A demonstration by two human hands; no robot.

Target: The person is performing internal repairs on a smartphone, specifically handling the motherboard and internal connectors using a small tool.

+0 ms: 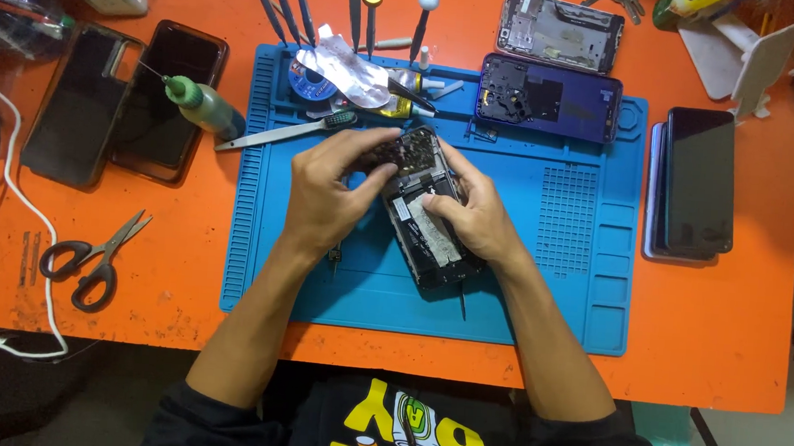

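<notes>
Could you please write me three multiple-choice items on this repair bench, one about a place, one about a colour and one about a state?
1. Where do the scissors lie?
A. On the blue mat
B. On the orange table, left of the mat
C. On the stacked phones at the right

2. What colour is the mat?
A. Blue
B. Green
C. Grey

3. What state is the phone under the hands in?
A. Sealed, screen lit
B. Open, insides showing
C. Boxed

Answers:
1. B, since they rest on the bare table beyond the mat's left edge.
2. A, since it is plainly blue.
3. B, since the left hand and right hand hold it with its back off and its parts bare.
</notes>
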